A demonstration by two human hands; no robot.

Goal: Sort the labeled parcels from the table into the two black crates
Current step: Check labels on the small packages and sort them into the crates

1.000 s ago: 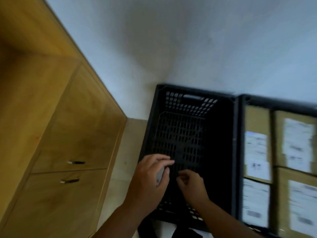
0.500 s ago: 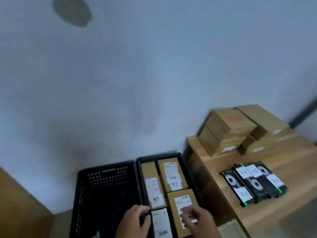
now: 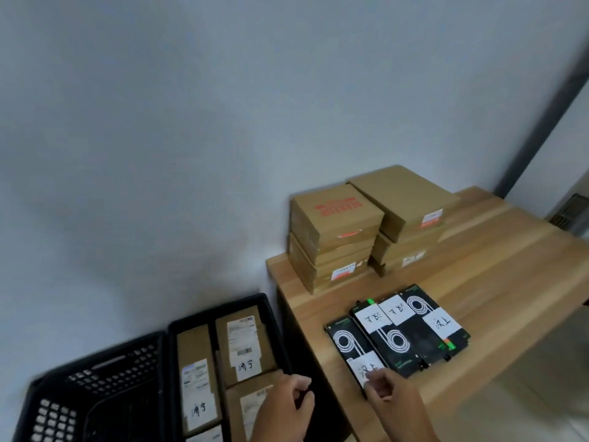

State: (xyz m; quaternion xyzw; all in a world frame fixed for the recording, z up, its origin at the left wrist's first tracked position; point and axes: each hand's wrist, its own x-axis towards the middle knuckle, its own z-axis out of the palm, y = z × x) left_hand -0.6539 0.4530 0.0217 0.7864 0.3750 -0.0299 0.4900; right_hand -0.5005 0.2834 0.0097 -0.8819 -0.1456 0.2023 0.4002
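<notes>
- View has swung from the empty left crate (image 3: 95, 387) to the desk (image 3: 497, 275).
- Right hand (image 3: 390, 398) now pinches nearest black parcel (image 3: 357, 352) at desk edge; next pick starting.
- Left hand (image 3: 283, 406) curled, empty, over filled right crate (image 3: 271, 317).

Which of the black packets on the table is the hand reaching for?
The right hand is on the leftmost black packet, the one nearest the crates. Its fingers touch that packet's white label at the near end; the other black packets lie untouched beside it.

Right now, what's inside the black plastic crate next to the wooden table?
The black plastic crate holds brown cardboard parcels with white labels, packed side by side. Whatever lies under them is covered.
</notes>
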